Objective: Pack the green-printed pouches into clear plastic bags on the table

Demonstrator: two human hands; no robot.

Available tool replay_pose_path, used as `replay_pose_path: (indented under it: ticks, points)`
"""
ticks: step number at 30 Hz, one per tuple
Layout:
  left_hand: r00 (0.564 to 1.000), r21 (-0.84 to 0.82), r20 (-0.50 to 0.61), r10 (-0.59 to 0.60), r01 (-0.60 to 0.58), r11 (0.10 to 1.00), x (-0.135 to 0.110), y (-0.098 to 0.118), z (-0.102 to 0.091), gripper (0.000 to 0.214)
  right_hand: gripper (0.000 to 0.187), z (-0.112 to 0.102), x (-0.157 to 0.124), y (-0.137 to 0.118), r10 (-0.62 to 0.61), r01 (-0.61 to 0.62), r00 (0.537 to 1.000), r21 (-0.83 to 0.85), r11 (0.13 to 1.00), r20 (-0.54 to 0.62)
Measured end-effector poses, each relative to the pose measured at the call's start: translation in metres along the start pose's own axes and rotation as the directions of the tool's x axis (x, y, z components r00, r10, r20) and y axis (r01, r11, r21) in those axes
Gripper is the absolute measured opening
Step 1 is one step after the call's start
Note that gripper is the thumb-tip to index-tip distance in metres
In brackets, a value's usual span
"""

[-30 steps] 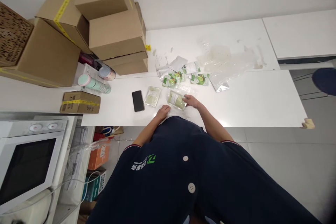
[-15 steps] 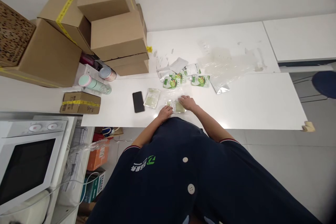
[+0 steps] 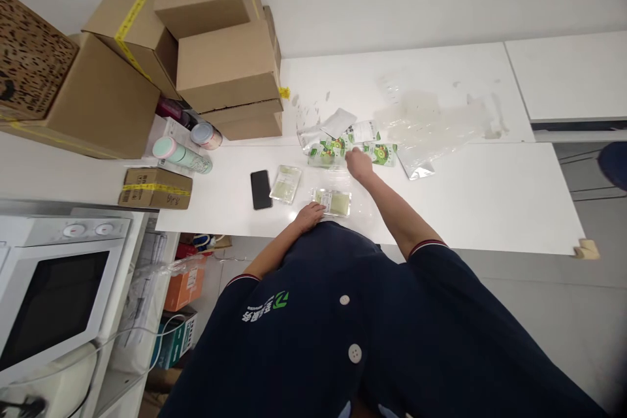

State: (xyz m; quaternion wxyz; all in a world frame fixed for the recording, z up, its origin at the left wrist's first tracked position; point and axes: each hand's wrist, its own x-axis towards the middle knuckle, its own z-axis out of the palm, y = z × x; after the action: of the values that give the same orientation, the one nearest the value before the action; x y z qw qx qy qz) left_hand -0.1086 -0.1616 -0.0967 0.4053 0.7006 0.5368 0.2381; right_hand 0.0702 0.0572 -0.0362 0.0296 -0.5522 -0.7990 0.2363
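Several green-and-white printed pouches with fruit pictures, one of them at the right of the pile [image 3: 381, 154], lie at mid-table. My right hand [image 3: 360, 164] is among them, its fingers curled closed at a pouch edge; whatever they pinch is hidden. Near the front edge lies a flat clear packet with pale green contents and a white label [image 3: 337, 202]. My left hand [image 3: 310, 215] rests with fingers stretched out at this packet's left end. Farther left is a second pale green packet [image 3: 285, 183], touched by neither hand.
A black phone [image 3: 261, 189] lies left of the packets. Clear plastic film [image 3: 431, 117] spreads over the table's right-back part. Stacked cardboard boxes [image 3: 228, 68], a mint bottle [image 3: 181, 155] and a small carton [image 3: 155, 189] stand left. A microwave [image 3: 59, 300] sits lower left.
My right hand has left the labelled packet and moved forward to the printed pouches, its fingers curling. The left hand stays at the packet's left end. The view has shifted slightly.
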Motion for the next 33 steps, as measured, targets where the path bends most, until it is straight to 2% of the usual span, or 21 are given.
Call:
replay_pose_path:
  ticks: [2,4,6,7,9,11,13,16,19,23,27,31,33]
  points:
    - [1.000,0.081,0.009,0.027,-0.027,0.996,0.000,-0.003,0.002,0.022,0.036,-0.014,0.018,-0.003,0.059,-0.037,0.990,0.170,0.985,-0.125]
    - [0.999,0.153,0.010,0.035,-0.036,0.988,0.002,-0.005,0.003,0.023,0.042,-0.020,0.026,-0.005,-0.024,0.088,0.977,0.300,0.950,-0.210]
    - [0.999,0.226,0.019,0.032,-0.035,0.974,0.004,-0.007,0.003,0.023,0.047,-0.016,0.019,-0.007,-0.159,0.240,0.957,0.352,0.905,-0.245]
    - [0.999,0.261,0.025,0.026,-0.032,0.965,0.005,-0.008,0.003,0.023,0.046,-0.010,0.011,-0.007,-0.210,0.281,0.952,0.357,0.891,-0.224]
    - [0.999,0.323,0.034,0.015,-0.026,0.946,0.007,-0.009,0.004,0.022,0.039,0.008,-0.011,-0.009,-0.262,0.277,0.961,0.323,0.905,-0.090]
    - [0.999,0.362,0.042,0.020,-0.034,0.932,0.009,-0.011,0.004,0.022,0.037,0.029,-0.034,-0.010,-0.248,0.223,0.962,0.191,0.956,0.117]
    - [0.998,0.388,0.055,0.042,-0.061,0.920,0.010,-0.011,0.004,0.022,0.041,0.049,-0.052,-0.010,-0.181,0.185,0.942,0.015,0.983,0.281]
    - [0.997,0.439,0.052,0.052,-0.069,0.896,0.008,-0.010,0.004,0.022,0.047,0.068,-0.065,-0.012,-0.137,0.190,0.922,-0.116,0.975,0.363]
    - [0.999,0.478,0.023,0.036,-0.043,0.878,0.004,-0.009,0.003,0.019,0.040,0.077,-0.067,-0.015,-0.229,0.282,0.900,-0.095,0.955,0.370]
    - [1.000,0.452,0.018,0.021,-0.027,0.892,0.003,-0.009,0.004,0.017,0.038,0.080,-0.061,-0.019,-0.323,0.366,0.858,-0.035,0.930,0.401]
    - [0.997,0.364,-0.061,-0.037,0.056,0.930,0.009,-0.010,0.001,0.015,0.038,0.076,-0.062,-0.017,-0.346,0.369,0.851,0.020,0.929,0.396]
    - [0.989,0.189,-0.064,-0.136,0.146,0.971,0.023,-0.011,-0.010,0.014,0.036,0.062,-0.083,-0.014,-0.404,0.415,0.883,0.005,0.910,0.239]
    - [0.978,0.089,-0.035,-0.207,0.209,0.974,0.031,-0.011,-0.018,0.012,0.036,0.055,-0.101,-0.015,-0.481,0.497,0.856,-0.048,0.866,0.191]
